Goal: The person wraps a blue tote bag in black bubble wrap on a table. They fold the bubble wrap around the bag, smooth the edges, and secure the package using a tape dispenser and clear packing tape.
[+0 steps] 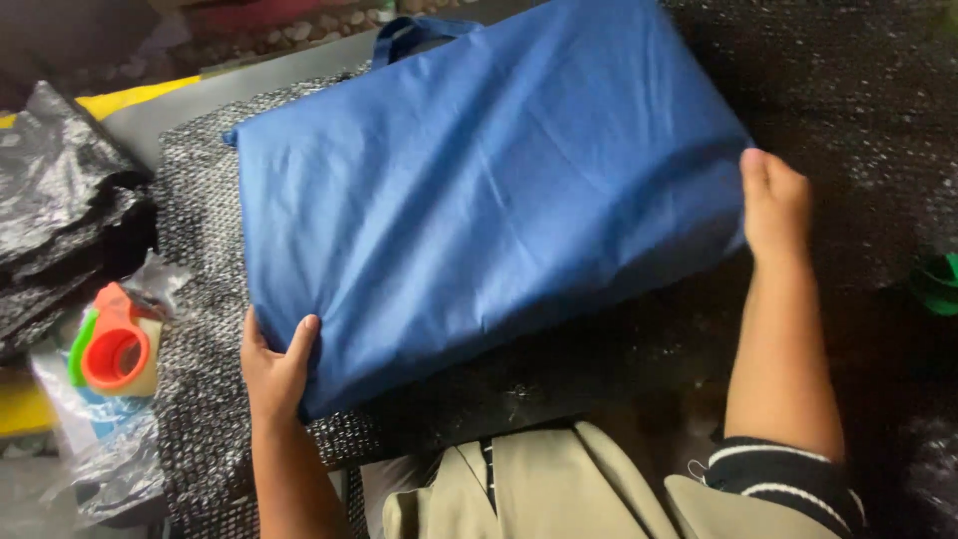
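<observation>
A flat, filled blue fabric bag lies on a surface covered in dark bubble wrap, its long axis running slantwise from the near left corner up toward the far right, with its loop handle pointing away at the far edge. The left hand clamps the bag's near left corner, thumb laid on top of the blue cloth and the fingers tucked out of sight beneath it, the forearm rising straight up from the bottom edge of the view. The right hand sits at the bag's right corner, fingers curled over and around the edge so that only the back of the hand shows, gripping the cloth; its forearm slopes down to a dark sleeve with white stripes. Both hands thus hold opposite ends of the bag, well apart from each other, with the bag stretched between them. Near the bag's lower edge, between the two arms, lies folded beige cloth. Left of the bag, beyond the left hand, an orange and green tape dispenser rests on clear plastic bags, and further out lies a heap of crumpled black plastic. Far right of the bag, something green shows at the frame edge.
</observation>
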